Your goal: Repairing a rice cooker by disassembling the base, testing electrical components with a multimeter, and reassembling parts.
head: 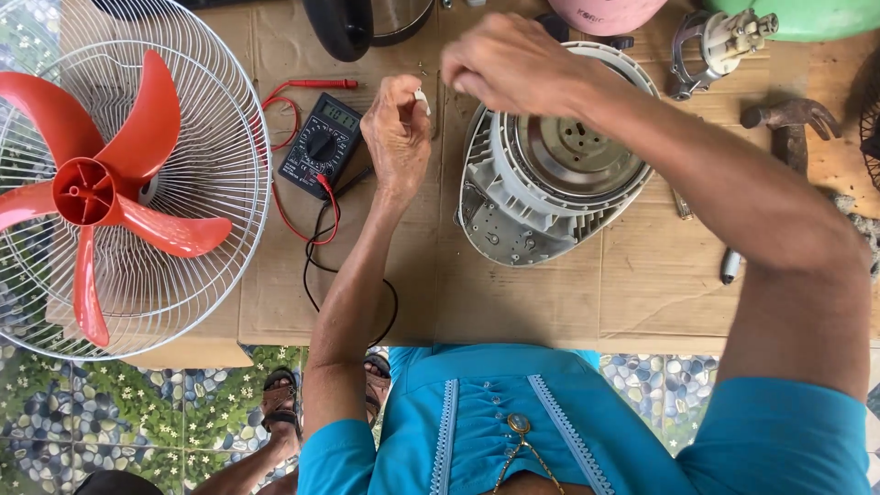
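My left hand (396, 136) is raised over the cardboard, pinching a small white part (422, 99) between its fingertips. My right hand (500, 62) hovers just to the right of it, fingers closed together near that part; whether it grips anything I cannot tell. Below the right forearm lies an upturned grey appliance base (513, 197) with a round metal plate (573, 151) in its middle. A black multimeter (321, 142) with red and black leads lies left of my left hand.
A fan with red blades (110, 188) in a white wire guard (229, 174) fills the left. A hammer (790, 124) lies at the right, a pen-like tool (730, 266) near the cardboard (513, 302) edge. Pink and green cylinders stand at the back. Sandalled feet show below.
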